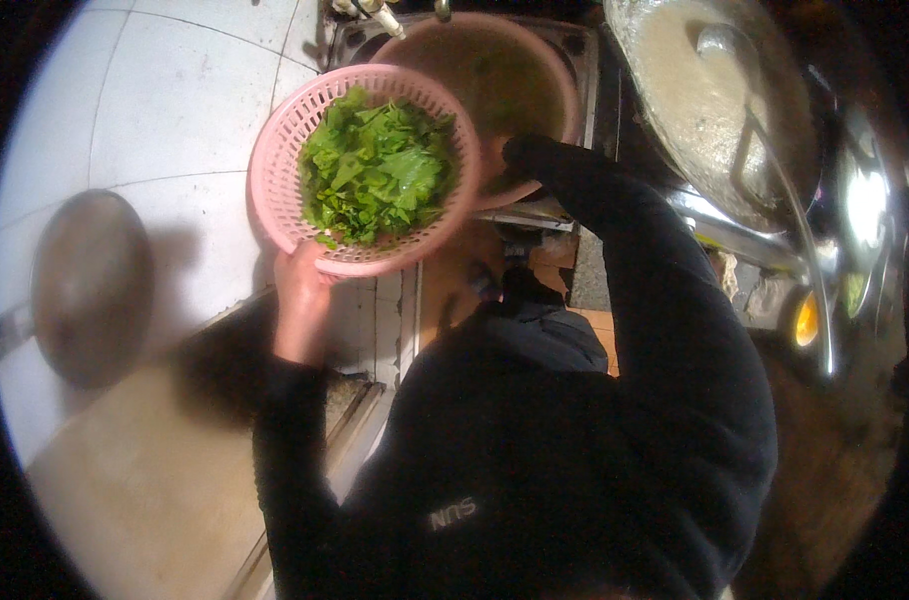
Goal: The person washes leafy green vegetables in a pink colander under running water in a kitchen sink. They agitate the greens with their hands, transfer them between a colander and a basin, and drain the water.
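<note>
My left hand (303, 281) grips the near rim of a pink plastic colander (274, 169). Chopped leafy greens (379, 169) fill much of the colander, heaped towards its right side. Behind and to the right of it, a wide pink basin (572, 97) of murky water sits in a metal-rimmed sink (591, 75), and the colander overlaps the basin's left edge. My right arm, in a black sleeve, reaches to the basin's near side. Only a dim part of my right hand (495, 155) shows beside the colander's right rim; its fingers are hidden.
White tiles (192, 97) cover the left side, with a round pan (93, 289) in front of them. At lower left is a large pale board (162, 480). A big wok (672, 112) of cloudy liquid stands at right, holding a long-handled ladle (788, 172). A faucet (383, 16) juts in above.
</note>
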The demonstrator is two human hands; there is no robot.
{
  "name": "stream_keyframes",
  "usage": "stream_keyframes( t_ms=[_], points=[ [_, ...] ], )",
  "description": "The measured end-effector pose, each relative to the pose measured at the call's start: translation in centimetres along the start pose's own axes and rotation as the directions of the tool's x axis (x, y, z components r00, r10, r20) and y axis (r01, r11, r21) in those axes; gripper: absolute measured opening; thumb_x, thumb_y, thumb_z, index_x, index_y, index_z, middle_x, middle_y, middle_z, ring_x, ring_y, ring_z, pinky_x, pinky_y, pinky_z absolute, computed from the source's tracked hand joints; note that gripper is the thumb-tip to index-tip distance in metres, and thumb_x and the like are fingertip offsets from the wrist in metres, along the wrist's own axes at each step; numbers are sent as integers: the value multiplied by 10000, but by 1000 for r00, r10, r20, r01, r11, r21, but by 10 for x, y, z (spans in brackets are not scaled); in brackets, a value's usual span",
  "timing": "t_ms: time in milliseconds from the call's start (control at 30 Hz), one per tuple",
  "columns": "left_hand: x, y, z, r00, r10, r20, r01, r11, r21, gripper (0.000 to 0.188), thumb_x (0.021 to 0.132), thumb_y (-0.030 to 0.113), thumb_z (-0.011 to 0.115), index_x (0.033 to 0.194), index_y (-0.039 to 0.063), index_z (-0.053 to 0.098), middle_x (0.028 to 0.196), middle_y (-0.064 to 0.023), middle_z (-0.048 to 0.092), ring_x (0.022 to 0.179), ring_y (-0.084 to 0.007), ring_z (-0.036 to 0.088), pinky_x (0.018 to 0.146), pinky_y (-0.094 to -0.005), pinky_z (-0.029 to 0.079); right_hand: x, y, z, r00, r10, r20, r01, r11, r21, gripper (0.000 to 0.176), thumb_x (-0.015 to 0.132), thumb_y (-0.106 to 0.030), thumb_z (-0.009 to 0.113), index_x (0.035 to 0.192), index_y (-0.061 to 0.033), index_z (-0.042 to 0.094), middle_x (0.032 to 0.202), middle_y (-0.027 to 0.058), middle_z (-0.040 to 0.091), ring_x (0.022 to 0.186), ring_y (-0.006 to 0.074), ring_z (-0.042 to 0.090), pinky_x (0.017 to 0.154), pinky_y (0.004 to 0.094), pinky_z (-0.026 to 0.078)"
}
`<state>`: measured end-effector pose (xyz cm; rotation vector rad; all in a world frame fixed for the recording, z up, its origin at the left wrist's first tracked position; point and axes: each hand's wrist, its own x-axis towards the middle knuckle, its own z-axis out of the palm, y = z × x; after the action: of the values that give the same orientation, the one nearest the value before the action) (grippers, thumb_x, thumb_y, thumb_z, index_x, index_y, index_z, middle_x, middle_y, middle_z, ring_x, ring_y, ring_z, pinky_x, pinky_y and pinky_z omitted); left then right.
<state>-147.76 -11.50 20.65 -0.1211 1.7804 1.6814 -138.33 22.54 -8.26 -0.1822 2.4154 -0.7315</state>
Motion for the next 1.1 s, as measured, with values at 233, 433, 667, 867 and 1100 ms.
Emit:
stream_keyframes(
  t_ms=[233,433,667,867,1100],
  points=[
    [6,0,-6,999,-37,8,36,997,71,415,880,-8,480,1295,-16,474,1139,-154,622,882,-277,684,639,-419,603,-39,-5,-29,986,-18,-166,11,999,-46,368,878,-277,636,1138,-18,659,972,163,692,810,255,652,702,431,531],
    [14,-13,-16,999,18,35,-18,999,27,423,842,-4,508,1261,-41,473,1054,-178,637,723,-276,665,486,-400,546,-97,-40,-119,741,341,-578,-184,931,314,325,802,-181,664,1053,23,694,939,226,684,889,357,660,796,450,525],
    [8,-10,-12,1000,24,14,-23,999,-47,378,842,-31,495,1220,-54,496,1102,-171,605,862,-306,663,642,-477,576,-125,-210,-175,515,-212,-831,314,948,-48,405,847,-280,700,1167,-32,680,1196,197,657,1105,356,625,974,425,485],
    [-26,0,-10,995,-2,-97,-19,976,-217,294,919,-1,482,1209,8,534,1075,-106,592,936,-239,614,817,-422,544,-211,-199,-182,258,79,-963,255,956,147,286,892,-172,694,1133,-19,684,1078,144,701,902,253,692,794,344,554],
    [-16,21,-3,999,-39,1,38,977,-211,441,838,-4,520,1279,-1,509,1148,-137,601,1078,-315,624,924,-499,533,-225,-178,-155,-80,416,-906,308,874,375,174,917,-113,630,1043,-15,699,1099,134,679,1032,264,658,895,341,512]
  ],
)
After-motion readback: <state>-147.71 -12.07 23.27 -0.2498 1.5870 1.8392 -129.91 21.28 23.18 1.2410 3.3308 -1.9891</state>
